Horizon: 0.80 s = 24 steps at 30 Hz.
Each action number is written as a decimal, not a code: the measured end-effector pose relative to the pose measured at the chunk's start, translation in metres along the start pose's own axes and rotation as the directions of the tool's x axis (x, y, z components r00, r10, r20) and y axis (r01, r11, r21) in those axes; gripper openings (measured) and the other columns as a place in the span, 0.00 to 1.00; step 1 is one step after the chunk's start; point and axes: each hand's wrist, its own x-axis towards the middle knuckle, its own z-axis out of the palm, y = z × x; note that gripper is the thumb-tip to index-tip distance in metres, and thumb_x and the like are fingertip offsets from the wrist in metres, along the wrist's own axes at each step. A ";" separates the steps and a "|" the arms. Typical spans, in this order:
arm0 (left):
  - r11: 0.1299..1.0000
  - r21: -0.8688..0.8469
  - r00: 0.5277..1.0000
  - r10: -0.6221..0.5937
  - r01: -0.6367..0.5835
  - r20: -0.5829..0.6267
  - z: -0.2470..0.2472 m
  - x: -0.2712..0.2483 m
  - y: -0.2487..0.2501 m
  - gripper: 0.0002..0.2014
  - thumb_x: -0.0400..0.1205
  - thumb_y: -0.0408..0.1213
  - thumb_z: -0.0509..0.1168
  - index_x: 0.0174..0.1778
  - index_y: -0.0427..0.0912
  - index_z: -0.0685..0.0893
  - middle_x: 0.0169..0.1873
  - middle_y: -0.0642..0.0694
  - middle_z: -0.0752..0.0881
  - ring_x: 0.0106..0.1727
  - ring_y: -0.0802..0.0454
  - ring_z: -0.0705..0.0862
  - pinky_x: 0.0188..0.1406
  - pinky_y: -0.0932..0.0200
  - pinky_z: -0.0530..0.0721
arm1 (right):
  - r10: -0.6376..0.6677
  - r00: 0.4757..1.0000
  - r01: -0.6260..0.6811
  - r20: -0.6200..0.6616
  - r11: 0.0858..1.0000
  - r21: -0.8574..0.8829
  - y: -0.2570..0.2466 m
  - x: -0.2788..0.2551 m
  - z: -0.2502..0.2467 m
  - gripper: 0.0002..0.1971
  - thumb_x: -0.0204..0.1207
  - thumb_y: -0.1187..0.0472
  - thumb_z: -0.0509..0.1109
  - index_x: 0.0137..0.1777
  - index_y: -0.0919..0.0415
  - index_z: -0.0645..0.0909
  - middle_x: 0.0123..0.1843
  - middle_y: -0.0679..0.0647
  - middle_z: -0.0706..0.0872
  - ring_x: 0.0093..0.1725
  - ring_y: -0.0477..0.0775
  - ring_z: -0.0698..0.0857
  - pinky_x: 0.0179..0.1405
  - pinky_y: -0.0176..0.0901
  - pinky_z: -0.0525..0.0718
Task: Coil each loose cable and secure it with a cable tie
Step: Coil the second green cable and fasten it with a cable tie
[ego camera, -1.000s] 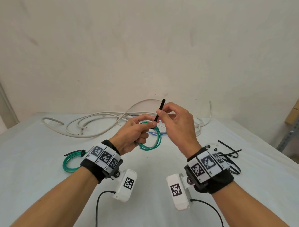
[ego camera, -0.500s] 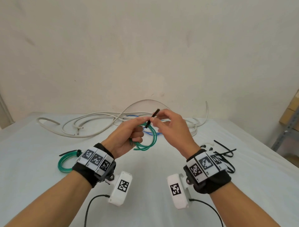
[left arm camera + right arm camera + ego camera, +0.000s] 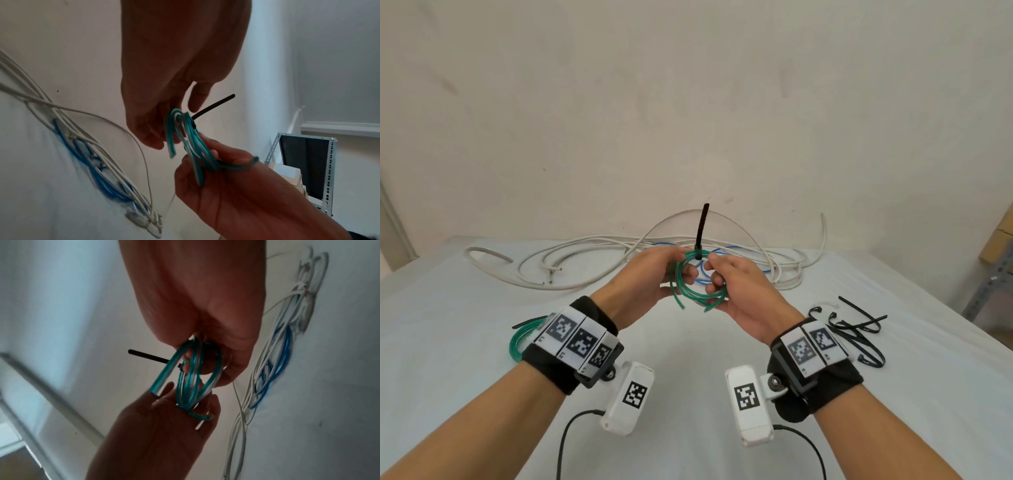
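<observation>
A small green cable coil [image 3: 693, 289] hangs above the table between my two hands. A black cable tie [image 3: 698, 255] is cinched round the coil's top, and its tail stands straight up, free. My left hand [image 3: 681, 267] grips the coil's left side, thumb inside the loop. My right hand [image 3: 714, 275] holds the right side with curled fingers. In the left wrist view the coil [image 3: 192, 146] and tie tail [image 3: 213, 105] sit between both hands. The right wrist view shows the coil [image 3: 193, 379], the tail [image 3: 148, 356] and my left hand [image 3: 185, 400] below.
Loose white cables [image 3: 585, 260] and a blue cable [image 3: 736, 249] sprawl along the table's far side. A tied green coil [image 3: 517, 344] lies by my left wrist. Spare black ties [image 3: 859, 330] lie at the right. A metal shelf [image 3: 993, 284] stands beyond the right edge.
My right hand has let go of the tie's tail and now holds the coil. The tie is drawn tight on the coil, its tail upright.
</observation>
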 end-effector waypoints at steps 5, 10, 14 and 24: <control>1.000 -0.025 0.997 -0.001 0.003 0.077 0.004 0.000 0.010 0.15 0.89 0.32 0.65 0.68 0.29 0.84 0.39 0.44 0.82 0.32 0.53 0.78 0.40 0.57 0.84 | -0.099 0.993 0.101 0.056 0.994 -0.038 0.005 0.001 0.007 0.11 0.92 0.56 0.64 0.56 0.61 0.85 0.27 0.44 0.73 0.27 0.44 0.70 0.31 0.36 0.76; 0.972 -0.234 0.999 0.029 -0.021 0.030 0.016 -0.003 0.004 0.17 0.91 0.35 0.62 0.70 0.24 0.81 0.25 0.53 0.75 0.25 0.56 0.63 0.29 0.62 0.74 | -0.201 0.979 0.201 -0.043 0.980 -0.009 0.013 0.005 0.023 0.11 0.90 0.53 0.66 0.55 0.58 0.86 0.45 0.61 0.82 0.45 0.63 0.78 0.39 0.46 0.84; 0.954 -0.297 0.999 0.043 -0.049 -0.028 0.020 -0.009 0.002 0.13 0.92 0.35 0.60 0.63 0.28 0.84 0.23 0.53 0.67 0.21 0.57 0.63 0.22 0.63 0.78 | -0.223 0.973 0.226 -0.067 0.974 0.033 0.015 0.003 0.024 0.15 0.86 0.48 0.73 0.53 0.63 0.86 0.37 0.60 0.77 0.39 0.61 0.77 0.33 0.41 0.82; 0.942 -0.332 0.990 0.000 -0.048 -0.143 0.004 -0.006 0.007 0.11 0.91 0.34 0.62 0.60 0.31 0.86 0.30 0.50 0.63 0.29 0.56 0.59 0.22 0.66 0.63 | -0.166 0.974 0.176 0.154 0.983 -0.057 0.007 -0.009 0.010 0.16 0.81 0.52 0.77 0.61 0.61 0.84 0.44 0.56 0.89 0.42 0.52 0.87 0.40 0.44 0.86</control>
